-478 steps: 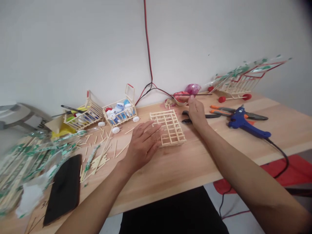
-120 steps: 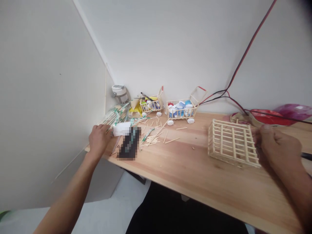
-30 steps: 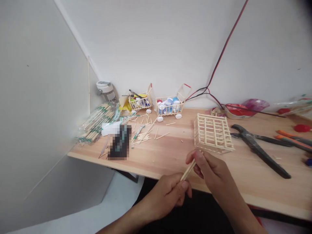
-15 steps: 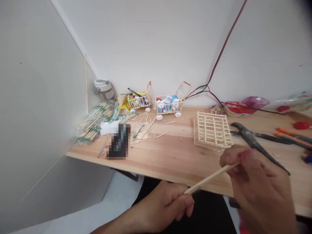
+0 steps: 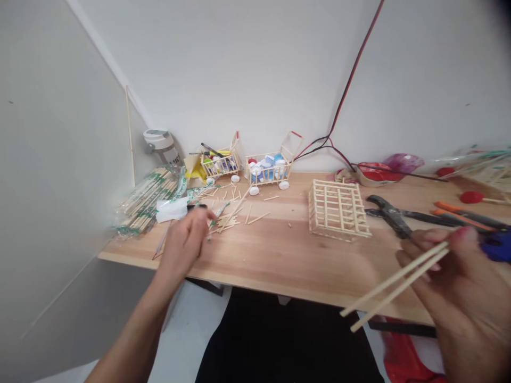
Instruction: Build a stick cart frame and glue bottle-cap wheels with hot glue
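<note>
My right hand [image 5: 459, 290] is low at the right, closed around a pair of bare wooden chopsticks [image 5: 393, 287] that point down to the left over the table's front edge. My left hand [image 5: 184, 242] reaches out to the left part of the table, over the dark phone and beside loose stick pieces [image 5: 235, 213]. It is blurred and its fingers curl downward; I cannot make out anything in them. A stick-built cage [image 5: 338, 209] stands on the wooden table [image 5: 279, 255] between my hands.
Wrapped chopstick packs [image 5: 147, 199] lie at the far left by the wall. Two small stick carts [image 5: 268, 167] with bottle caps stand at the back. Black pliers [image 5: 393, 217], orange-handled pliers [image 5: 459, 218] and a blue glue gun [image 5: 497, 246] lie at the right. Red and black wires [image 5: 339, 114] hang down the wall.
My left hand let go of the chopsticks and moved out to the left over the phone. My right hand carried the chopsticks to the right, and they now show as two sticks.
</note>
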{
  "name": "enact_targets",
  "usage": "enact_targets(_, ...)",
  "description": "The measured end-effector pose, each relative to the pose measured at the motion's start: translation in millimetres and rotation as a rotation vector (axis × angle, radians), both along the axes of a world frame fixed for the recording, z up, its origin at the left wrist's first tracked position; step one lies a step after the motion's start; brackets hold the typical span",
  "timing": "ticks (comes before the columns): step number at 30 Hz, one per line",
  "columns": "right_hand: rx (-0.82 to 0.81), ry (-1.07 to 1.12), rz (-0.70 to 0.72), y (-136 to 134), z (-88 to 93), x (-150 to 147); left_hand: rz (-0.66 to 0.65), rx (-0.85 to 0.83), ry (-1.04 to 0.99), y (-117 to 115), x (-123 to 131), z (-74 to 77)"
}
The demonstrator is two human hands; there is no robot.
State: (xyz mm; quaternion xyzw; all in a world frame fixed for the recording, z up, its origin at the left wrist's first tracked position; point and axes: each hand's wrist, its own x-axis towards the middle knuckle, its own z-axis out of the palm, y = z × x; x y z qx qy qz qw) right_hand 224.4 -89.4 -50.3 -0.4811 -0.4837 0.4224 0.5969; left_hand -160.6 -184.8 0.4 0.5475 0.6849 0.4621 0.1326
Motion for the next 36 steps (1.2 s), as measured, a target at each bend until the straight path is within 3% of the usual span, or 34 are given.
enact_targets(3, -0.191, 0.256, 0.038, -16, 14.4, -40, 0.125, 0.079, 0.330, 38, -36, 13.1)
enact_targets(6, -0.246, 0.312, 0.068, -23, 15.6, -43, 0.205, 0.160, 0.543, 63, -56, 11.9)
enact_targets(10, -0.246, 0.287, 0.092, -23, 11.1, -43, 0.165, 0.258, 0.423, 61, -32, 6.3)
enact_targets(12, -0.218, 0.239, 0.119, -22, 11.2, -48, 0.035, 0.280, 0.191, 48, -1, 1.7)
enact_targets(14, -0.188, 0.181, 0.148, -22, 12.8, -56, -0.165, 0.177, -0.136, 32, 37, -5.3)
enact_targets(17, -0.186, 0.110, 0.164, -24, 14.1, -69, -0.601, -0.205, -0.471, 10, 91, -18.8)
enact_targets(21, -0.190, 0.039, 0.162, -28, 9.6, -77, -0.959, -0.612, -0.796, -9, 133, -37.9)
enact_targets(23, -0.163, -0.011, 0.158, -30, 7.1, -77, -0.953, -0.700, -0.838, -14, 140, -47.5)
enact_targets(26, -0.119, -0.118, 0.177, -35, 6.3, -78, -0.847, -0.636, -0.864, -17, 142, -60.0)
enact_targets(28, -0.116, -0.209, 0.252, -40, 6.2, -82, -0.793, -0.554, -0.885, -18, 143, -65.9)
enact_targets(32, -0.132, -0.315, 0.550, -54, -1.6, -97, -0.703, -0.464, -0.884, -17, 147, -72.7)
enact_targets(36, -0.059, -0.328, 0.562, -61, -14.0, -103, -0.681, -0.465, -0.797, -18, 147, -74.8)
